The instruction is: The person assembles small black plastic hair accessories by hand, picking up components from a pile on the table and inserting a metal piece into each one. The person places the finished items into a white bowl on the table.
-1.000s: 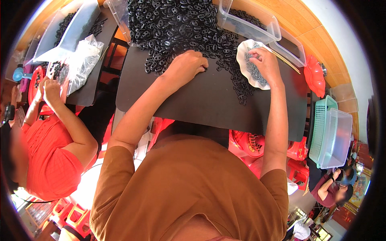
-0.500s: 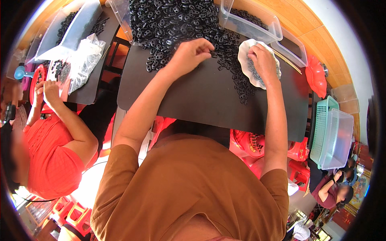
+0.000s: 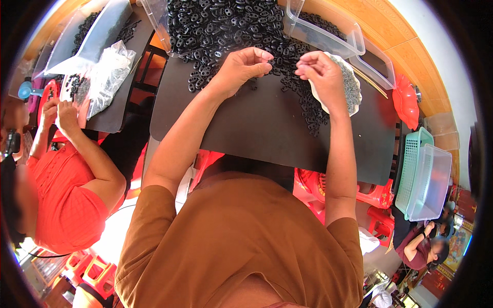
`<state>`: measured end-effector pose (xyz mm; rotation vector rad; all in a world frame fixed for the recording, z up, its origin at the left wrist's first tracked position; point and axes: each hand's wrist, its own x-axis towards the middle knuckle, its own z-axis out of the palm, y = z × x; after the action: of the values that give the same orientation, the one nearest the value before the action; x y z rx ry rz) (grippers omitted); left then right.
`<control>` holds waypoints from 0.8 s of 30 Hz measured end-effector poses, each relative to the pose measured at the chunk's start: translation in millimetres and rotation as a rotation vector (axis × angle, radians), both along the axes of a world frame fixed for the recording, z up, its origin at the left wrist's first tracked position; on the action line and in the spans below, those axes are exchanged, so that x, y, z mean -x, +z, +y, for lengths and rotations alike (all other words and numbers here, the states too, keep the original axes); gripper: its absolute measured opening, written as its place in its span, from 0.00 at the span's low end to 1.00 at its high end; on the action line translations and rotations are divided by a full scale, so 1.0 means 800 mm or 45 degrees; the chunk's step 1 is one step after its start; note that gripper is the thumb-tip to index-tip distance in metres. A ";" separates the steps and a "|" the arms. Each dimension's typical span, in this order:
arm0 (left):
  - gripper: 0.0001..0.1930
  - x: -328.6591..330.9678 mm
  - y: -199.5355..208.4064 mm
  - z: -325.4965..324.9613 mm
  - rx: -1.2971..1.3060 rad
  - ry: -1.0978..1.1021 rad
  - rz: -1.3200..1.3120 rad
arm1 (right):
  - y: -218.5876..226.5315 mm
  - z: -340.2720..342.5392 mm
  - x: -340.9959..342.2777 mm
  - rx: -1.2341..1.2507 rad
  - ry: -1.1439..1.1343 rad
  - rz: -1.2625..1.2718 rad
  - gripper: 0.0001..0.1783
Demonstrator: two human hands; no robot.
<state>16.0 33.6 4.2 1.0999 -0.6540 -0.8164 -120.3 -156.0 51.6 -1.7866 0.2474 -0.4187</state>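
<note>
My left hand [image 3: 241,69] is closed, thumb and forefinger together, just in front of a big heap of black plastic pieces with two holes [image 3: 226,31]. Whatever its fingertips hold is too small to make out. Facing it across a small gap, my right hand [image 3: 322,77] is also pinched, and what it grips is hidden. Below and beside the right hand is a white scalloped bowl [image 3: 358,105] with many small grey pieces [image 3: 351,84]. Smaller black parts [image 3: 309,105] lie strewn between my hands and the bowl.
Clear plastic bins [image 3: 354,43] stand along the back of the dark table [image 3: 246,133]. Thin sticks [image 3: 372,82] lie behind the bowl; a red dish [image 3: 405,102] and green basket [image 3: 411,164] are at right. At left, a person in red [image 3: 72,195] works at another table.
My right hand has come out of the bowl and moved left toward my left hand. The left hand stays nearly in place, its fingers still pinched.
</note>
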 end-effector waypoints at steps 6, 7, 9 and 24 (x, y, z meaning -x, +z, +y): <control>0.08 0.000 -0.006 -0.004 -0.110 0.020 -0.121 | -0.025 0.041 -0.018 -0.074 0.087 -0.037 0.06; 0.08 0.003 -0.005 -0.004 -0.137 0.044 -0.188 | -0.028 0.044 -0.019 -0.072 0.069 -0.038 0.06; 0.08 0.004 -0.006 -0.005 -0.188 0.088 -0.322 | -0.033 0.041 -0.019 -0.020 0.076 0.005 0.07; 0.06 0.010 -0.007 -0.006 -0.086 0.074 -0.158 | -0.032 0.033 -0.012 -0.227 0.067 0.070 0.06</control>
<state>8.2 28.5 -1.5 1.2327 -0.6987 -0.7289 -110.9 -129.4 25.6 -1.6277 0.2677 -0.3006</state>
